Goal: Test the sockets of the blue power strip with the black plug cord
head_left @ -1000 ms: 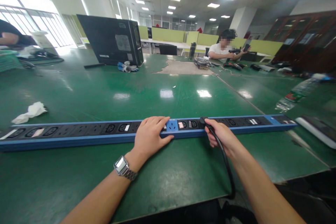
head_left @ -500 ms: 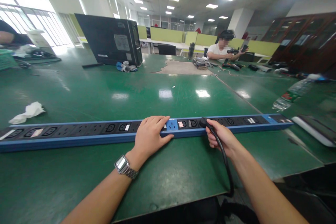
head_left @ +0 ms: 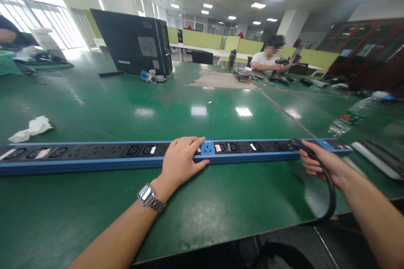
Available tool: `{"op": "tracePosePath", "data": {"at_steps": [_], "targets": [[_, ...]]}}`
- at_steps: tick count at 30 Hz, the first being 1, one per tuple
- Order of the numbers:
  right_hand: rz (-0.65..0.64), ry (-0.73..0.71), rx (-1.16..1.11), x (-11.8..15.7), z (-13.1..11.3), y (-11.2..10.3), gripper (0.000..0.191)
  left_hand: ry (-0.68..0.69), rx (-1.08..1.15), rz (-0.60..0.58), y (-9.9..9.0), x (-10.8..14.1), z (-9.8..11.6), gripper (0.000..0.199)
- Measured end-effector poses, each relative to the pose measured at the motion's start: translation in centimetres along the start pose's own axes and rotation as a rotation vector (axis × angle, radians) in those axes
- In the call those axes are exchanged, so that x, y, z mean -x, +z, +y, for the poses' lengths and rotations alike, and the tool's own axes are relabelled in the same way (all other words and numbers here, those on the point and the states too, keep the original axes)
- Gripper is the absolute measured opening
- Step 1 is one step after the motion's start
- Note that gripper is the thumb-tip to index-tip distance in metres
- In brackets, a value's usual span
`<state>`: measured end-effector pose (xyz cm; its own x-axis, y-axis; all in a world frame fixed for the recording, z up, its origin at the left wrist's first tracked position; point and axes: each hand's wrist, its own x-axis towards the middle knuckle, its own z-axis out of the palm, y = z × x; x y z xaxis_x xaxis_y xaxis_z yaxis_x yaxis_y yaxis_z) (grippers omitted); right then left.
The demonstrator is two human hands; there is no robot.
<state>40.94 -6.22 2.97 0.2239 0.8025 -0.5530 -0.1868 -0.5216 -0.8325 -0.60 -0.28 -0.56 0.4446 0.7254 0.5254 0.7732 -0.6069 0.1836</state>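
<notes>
A long blue power strip [head_left: 126, 162] with black socket faces lies across the table. My left hand [head_left: 181, 159] grips it near the middle, fingers over the top and thumb along the front side, beside a blue socket [head_left: 207, 148]. Toward the strip's right end, my right hand [head_left: 323, 164] is closed on a black plug [head_left: 295, 144], which sits at the socket face; whether its pins are in a socket is hidden. From the plug, a thick black cable [head_left: 332, 201] curves down past the table's front edge. A metal-band watch [head_left: 147, 195] is on my left wrist.
Crumpled tissue [head_left: 34, 128] lies at left. Toward the right are a plastic bottle [head_left: 356, 113] and a dark, white-edged object [head_left: 378, 159]. Farther back stand a black computer case [head_left: 132, 46] and gloves [head_left: 153, 76]. Another person [head_left: 268, 59] sits across the table.
My right hand has moved right along the strip with the plug and its cable, exposing sockets it covered before. My left hand keeps its place on the strip.
</notes>
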Motion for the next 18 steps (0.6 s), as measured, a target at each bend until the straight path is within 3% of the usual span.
{"op": "tracePosePath", "data": {"at_steps": [7, 12, 16, 18], "targets": [[0.068, 0.01, 0.147, -1.1, -0.9, -0.4, 0.046, 0.008, -0.009, -0.005, 0.1, 0.0, 0.0, 0.055], [0.097, 0.028, 0.174, -0.9, 0.1, -0.4, 0.049, 0.005, -0.006, -0.011, 0.1, 0.0, 0.0, 0.056], [0.176, -0.085, 0.204, -0.5, 0.2, -0.3, 0.045, 0.004, 0.002, -0.013, -0.2, 0.1, 0.1, 0.058], [0.185, -0.218, 0.17, 0.0, -0.2, 1.1, 0.043, 0.004, 0.02, -0.013, -0.3, 0.1, 0.1, 0.06]]}}
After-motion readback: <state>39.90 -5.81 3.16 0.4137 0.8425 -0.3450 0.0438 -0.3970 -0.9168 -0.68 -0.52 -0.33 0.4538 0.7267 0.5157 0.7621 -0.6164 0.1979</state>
